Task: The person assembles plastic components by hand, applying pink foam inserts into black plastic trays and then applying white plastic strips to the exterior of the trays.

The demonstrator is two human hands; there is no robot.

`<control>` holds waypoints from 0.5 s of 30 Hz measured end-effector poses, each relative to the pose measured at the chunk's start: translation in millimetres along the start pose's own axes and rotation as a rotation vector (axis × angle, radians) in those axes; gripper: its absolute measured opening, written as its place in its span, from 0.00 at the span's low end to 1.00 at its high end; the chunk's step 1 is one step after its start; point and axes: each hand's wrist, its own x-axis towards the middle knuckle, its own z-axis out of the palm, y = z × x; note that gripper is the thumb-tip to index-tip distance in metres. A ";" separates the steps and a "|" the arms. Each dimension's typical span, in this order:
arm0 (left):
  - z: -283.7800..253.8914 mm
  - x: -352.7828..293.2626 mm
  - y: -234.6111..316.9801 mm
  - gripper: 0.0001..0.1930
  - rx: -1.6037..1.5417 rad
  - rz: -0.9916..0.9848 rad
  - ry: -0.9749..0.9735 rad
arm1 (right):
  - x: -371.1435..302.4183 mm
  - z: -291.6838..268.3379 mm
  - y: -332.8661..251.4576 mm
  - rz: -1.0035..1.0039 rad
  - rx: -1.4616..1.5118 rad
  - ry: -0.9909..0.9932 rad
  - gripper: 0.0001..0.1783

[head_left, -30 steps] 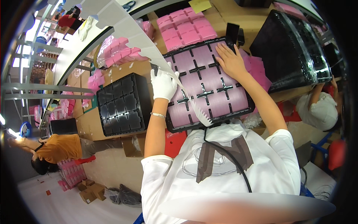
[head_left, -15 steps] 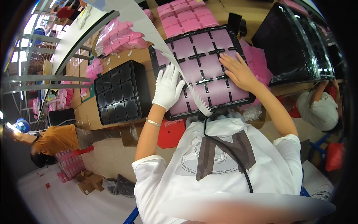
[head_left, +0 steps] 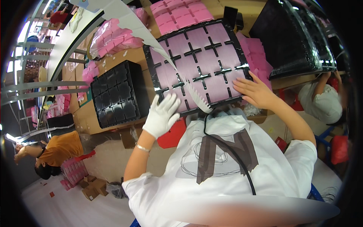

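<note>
A black plastic tray (head_left: 151,64) lies in front of me, its cells filled with pale pink sheets (head_left: 185,47) between black cross-shaped dividers. My left hand (head_left: 162,115), in a white glove, is at the tray's near left corner with its fingers spread. Bare and flat, my right hand (head_left: 257,92) rests its fingers on the tray's right side, near the near right corner. Neither hand grips anything. Part of the tray is hidden by a white strip with a jagged edge (head_left: 196,98) that crosses the view.
On the left stands a stack of black trays (head_left: 117,94). Pink foam blocks (head_left: 181,15) lie beyond the tray, and wrapped pink pieces (head_left: 115,38) lie at the far left. A large black stack (head_left: 291,41) stands right. Other people (head_left: 62,147) work on both sides.
Both hands have slid toward me over the tray: the left to its near left corner, the right outward to its right edge. The view has shifted slightly.
</note>
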 end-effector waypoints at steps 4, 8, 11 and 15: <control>-8.3 -20.2 4.4 0.24 -0.102 0.012 -0.071 | -18.9 5.0 2.8 -0.032 -0.018 0.073 0.27; -9.4 -17.7 9.2 0.22 -0.060 -0.104 -0.006 | -9.4 4.0 -8.8 0.036 0.002 0.148 0.22; -2.9 -18.5 13.8 0.21 -0.060 -0.122 0.009 | -2.0 3.8 -14.4 0.044 -0.055 0.227 0.18; 12.6 -28.1 18.6 0.20 -0.049 -0.159 0.157 | -22.6 25.2 14.2 0.113 0.141 0.309 0.18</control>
